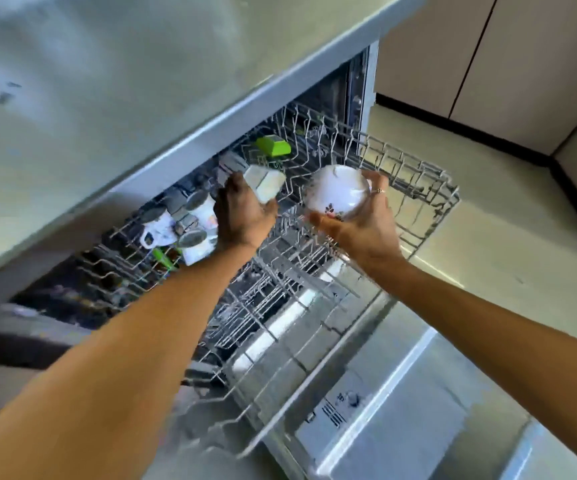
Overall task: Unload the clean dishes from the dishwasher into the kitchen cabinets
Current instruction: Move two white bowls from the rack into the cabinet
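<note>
Left grip (245, 216) round pale square container (265, 181), right grip (359, 223) cupping floral bowl (337, 192), both above upper rack (418, 188); mugs (176, 226), green container (273, 146) remaining; unloading judged partway.

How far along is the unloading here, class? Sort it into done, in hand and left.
Done: much of the upper rack stands bare. In hand: the left hand holds a pale square dish, the right hand a white bowl. Left: mugs and a green container.
</note>
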`<state>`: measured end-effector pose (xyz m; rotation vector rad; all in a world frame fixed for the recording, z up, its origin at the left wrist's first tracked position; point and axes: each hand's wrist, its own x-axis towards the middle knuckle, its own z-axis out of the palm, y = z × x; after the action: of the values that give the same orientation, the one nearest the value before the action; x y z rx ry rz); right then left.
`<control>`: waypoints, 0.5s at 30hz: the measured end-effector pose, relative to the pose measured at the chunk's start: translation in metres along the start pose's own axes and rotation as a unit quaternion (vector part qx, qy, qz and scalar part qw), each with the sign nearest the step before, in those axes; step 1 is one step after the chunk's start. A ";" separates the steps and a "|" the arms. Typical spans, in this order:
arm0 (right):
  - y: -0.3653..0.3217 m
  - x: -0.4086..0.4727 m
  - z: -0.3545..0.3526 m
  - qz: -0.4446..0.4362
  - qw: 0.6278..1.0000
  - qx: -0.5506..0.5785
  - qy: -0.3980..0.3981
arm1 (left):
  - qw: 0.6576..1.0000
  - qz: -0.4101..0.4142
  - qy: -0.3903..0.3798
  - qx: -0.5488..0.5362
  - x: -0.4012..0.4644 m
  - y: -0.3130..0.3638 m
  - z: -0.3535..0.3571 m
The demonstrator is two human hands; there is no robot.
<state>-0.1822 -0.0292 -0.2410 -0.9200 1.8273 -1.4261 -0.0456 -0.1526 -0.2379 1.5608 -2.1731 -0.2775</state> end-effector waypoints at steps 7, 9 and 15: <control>-0.072 -0.112 -0.061 0.007 0.995 -0.093 0.036 | 0.995 -0.033 -0.062 -0.068 -0.140 0.051 -0.108; -0.095 -0.146 -0.069 0.016 0.997 -0.058 0.053 | 0.998 -0.033 -0.034 -0.046 -0.173 0.059 -0.146; -0.168 -0.221 -0.061 0.036 0.998 0.032 0.040 | 0.997 -0.040 0.057 -0.033 -0.238 0.070 -0.252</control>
<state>-0.0864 0.1581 -0.0504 -0.7678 1.8432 -1.4860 0.0746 0.1175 -0.0439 1.5889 -1.9980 -0.2751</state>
